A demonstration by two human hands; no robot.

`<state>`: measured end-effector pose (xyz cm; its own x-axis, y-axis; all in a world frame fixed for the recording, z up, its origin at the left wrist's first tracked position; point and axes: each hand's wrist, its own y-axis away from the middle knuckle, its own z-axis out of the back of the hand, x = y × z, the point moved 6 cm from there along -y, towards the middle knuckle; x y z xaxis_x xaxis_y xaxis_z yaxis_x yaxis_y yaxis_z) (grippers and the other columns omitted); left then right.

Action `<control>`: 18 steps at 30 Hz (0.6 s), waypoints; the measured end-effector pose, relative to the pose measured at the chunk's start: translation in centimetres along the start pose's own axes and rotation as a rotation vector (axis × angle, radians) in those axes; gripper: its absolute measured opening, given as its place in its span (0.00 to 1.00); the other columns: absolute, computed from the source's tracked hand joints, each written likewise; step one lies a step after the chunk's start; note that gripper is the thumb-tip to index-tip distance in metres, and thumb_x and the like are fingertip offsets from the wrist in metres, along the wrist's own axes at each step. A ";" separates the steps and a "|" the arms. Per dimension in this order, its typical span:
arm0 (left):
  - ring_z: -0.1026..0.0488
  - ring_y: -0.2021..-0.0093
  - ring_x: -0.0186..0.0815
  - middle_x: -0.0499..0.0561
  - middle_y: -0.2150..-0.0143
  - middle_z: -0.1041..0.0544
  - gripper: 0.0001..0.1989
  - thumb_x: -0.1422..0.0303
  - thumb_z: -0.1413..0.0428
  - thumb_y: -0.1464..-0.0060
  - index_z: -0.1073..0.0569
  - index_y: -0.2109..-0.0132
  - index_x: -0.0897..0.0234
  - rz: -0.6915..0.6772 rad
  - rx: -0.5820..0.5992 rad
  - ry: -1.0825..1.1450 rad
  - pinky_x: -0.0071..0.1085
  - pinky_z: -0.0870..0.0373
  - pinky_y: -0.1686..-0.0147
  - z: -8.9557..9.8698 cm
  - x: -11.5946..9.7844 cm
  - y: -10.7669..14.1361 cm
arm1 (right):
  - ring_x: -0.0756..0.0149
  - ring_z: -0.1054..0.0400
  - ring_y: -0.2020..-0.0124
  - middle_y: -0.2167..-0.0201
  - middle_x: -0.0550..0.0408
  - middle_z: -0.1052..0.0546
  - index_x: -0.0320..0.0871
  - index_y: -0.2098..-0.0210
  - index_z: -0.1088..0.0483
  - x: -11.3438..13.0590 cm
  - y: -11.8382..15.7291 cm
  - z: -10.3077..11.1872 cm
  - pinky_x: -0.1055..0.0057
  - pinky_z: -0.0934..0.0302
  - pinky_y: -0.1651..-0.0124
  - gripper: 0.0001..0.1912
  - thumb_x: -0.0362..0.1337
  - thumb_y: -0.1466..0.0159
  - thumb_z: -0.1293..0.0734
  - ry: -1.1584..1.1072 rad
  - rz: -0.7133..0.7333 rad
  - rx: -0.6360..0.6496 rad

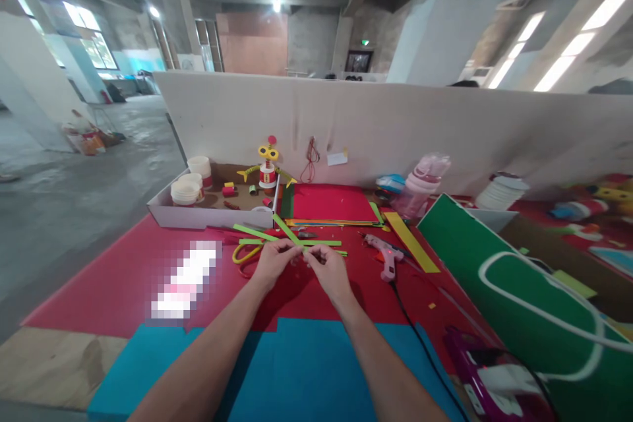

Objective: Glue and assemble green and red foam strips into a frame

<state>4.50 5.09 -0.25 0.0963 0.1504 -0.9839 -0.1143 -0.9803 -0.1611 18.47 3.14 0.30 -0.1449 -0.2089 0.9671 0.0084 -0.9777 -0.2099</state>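
Observation:
My left hand (275, 260) and my right hand (327, 266) meet over the red table cover (306, 303), fingers pinched together on green paper strips (289, 228). Several strips fan out around the fingertips, some reaching left over the yellow-handled scissors (246, 253), others pointing right. Which strip each hand pinches is partly hidden by the fingers. A pink glue gun (388, 257) with a small red light lies to the right of my right hand, its black cord running toward the front edge.
At the back left stands a white box (212, 217) with paper cups (184, 192) and a robot figure (268, 171). Red paper sheets (333, 203), a yellow strip (412, 242), a pink bottle (426, 181), a green board (494, 290) and a purple device (487, 379) lie around. Blue sheets (306, 369) cover the front.

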 end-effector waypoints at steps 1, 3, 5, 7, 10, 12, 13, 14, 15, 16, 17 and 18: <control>0.36 0.77 0.28 0.47 0.80 0.29 0.14 0.59 0.38 0.56 0.26 0.75 0.67 -0.012 -0.039 0.006 0.26 0.38 0.74 0.4 -0.1 0.0 | 0.65 0.31 0.73 0.75 0.54 0.24 0.43 0.72 0.31 0.0 0.0 -0.1 0.70 0.37 0.67 0.11 0.46 0.45 0.33 0.000 0.001 0.008; 0.35 0.77 0.29 0.47 0.80 0.29 0.14 0.59 0.38 0.55 0.26 0.75 0.66 -0.026 -0.104 0.033 0.26 0.37 0.73 1.4 -0.4 -0.2 | 0.65 0.30 0.72 0.74 0.54 0.24 0.44 0.70 0.31 -0.3 0.0 -0.1 0.70 0.36 0.68 0.12 0.46 0.46 0.32 -0.013 -0.025 0.023; 0.35 0.77 0.29 0.47 0.80 0.29 0.14 0.59 0.38 0.55 0.26 0.76 0.66 -0.027 -0.150 0.076 0.26 0.37 0.73 2.3 -0.7 -0.4 | 0.65 0.30 0.72 0.74 0.55 0.24 0.44 0.68 0.31 -0.6 -0.1 0.0 0.70 0.36 0.69 0.14 0.46 0.48 0.31 -0.024 -0.061 0.022; 0.35 0.77 0.28 0.47 0.80 0.29 0.14 0.60 0.37 0.55 0.27 0.76 0.66 -0.026 -0.170 0.124 0.26 0.38 0.74 2.7 -0.8 -0.5 | 0.65 0.30 0.73 0.74 0.55 0.24 0.44 0.69 0.31 -0.6 -0.2 0.1 0.70 0.36 0.69 0.14 0.46 0.48 0.30 -0.040 -0.083 0.015; 0.34 0.77 0.28 0.47 0.78 0.28 0.13 0.61 0.37 0.56 0.27 0.74 0.67 0.002 -0.129 0.171 0.25 0.37 0.74 2.2 -0.5 -0.5 | 0.65 0.30 0.73 0.75 0.55 0.24 0.44 0.69 0.31 -0.3 -0.2 0.1 0.69 0.36 0.68 0.13 0.46 0.48 0.30 -0.073 -0.086 0.021; 0.34 0.77 0.28 0.47 0.78 0.27 0.13 0.61 0.36 0.56 0.26 0.72 0.67 0.034 -0.076 0.163 0.25 0.37 0.74 1.5 0.0 -0.4 | 0.65 0.29 0.72 0.75 0.55 0.24 0.43 0.70 0.31 -0.1 -0.1 0.0 0.69 0.36 0.67 0.13 0.45 0.48 0.30 -0.078 -0.070 0.033; 0.34 0.77 0.28 0.47 0.78 0.27 0.13 0.61 0.36 0.57 0.25 0.72 0.67 0.052 -0.053 0.143 0.25 0.37 0.74 1.2 0.3 -0.3 | 0.64 0.29 0.72 0.75 0.55 0.24 0.43 0.70 0.31 0.0 -0.1 -0.1 0.69 0.36 0.66 0.12 0.45 0.48 0.30 -0.072 -0.059 0.041; 0.34 0.78 0.28 0.48 0.79 0.27 0.13 0.60 0.36 0.58 0.25 0.72 0.68 0.064 -0.040 0.118 0.26 0.37 0.74 1.0 0.5 -0.2 | 0.64 0.29 0.72 0.75 0.55 0.24 0.44 0.71 0.31 0.0 -0.1 -0.2 0.69 0.36 0.66 0.12 0.46 0.48 0.31 -0.063 -0.051 0.051; 0.34 0.78 0.28 0.48 0.79 0.27 0.14 0.60 0.35 0.58 0.25 0.73 0.68 0.071 -0.042 0.094 0.25 0.37 0.75 0.9 0.7 -0.2 | 0.64 0.29 0.71 0.74 0.54 0.24 0.44 0.71 0.31 0.0 -0.1 -0.2 0.69 0.36 0.66 0.12 0.46 0.47 0.31 -0.053 -0.046 0.061; 0.34 0.79 0.28 0.48 0.80 0.27 0.14 0.60 0.35 0.59 0.25 0.74 0.68 0.073 -0.053 0.074 0.25 0.37 0.75 0.9 0.8 -0.2 | 0.64 0.29 0.71 0.74 0.54 0.24 0.44 0.70 0.31 0.0 -0.1 -0.3 0.68 0.36 0.66 0.13 0.46 0.47 0.31 -0.048 -0.044 0.068; 0.34 0.79 0.28 0.48 0.80 0.27 0.14 0.60 0.35 0.60 0.25 0.75 0.68 0.071 -0.069 0.059 0.25 0.38 0.76 1.0 0.9 -0.2 | 0.63 0.29 0.70 0.73 0.54 0.24 0.44 0.69 0.32 0.0 -0.1 -0.3 0.68 0.36 0.65 0.13 0.46 0.47 0.31 -0.045 -0.040 0.069; 0.34 0.79 0.28 0.48 0.80 0.27 0.14 0.60 0.35 0.60 0.25 0.76 0.68 0.065 -0.090 0.052 0.25 0.38 0.76 1.2 0.9 -0.2 | 0.63 0.29 0.69 0.73 0.54 0.24 0.44 0.68 0.32 0.1 -0.1 -0.2 0.68 0.36 0.65 0.13 0.46 0.47 0.31 -0.040 -0.028 0.064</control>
<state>3.43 5.61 -1.18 0.1427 0.0813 -0.9864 -0.0330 -0.9957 -0.0869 18.26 3.20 0.37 -0.1068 -0.1807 0.9777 0.0680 -0.9824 -0.1742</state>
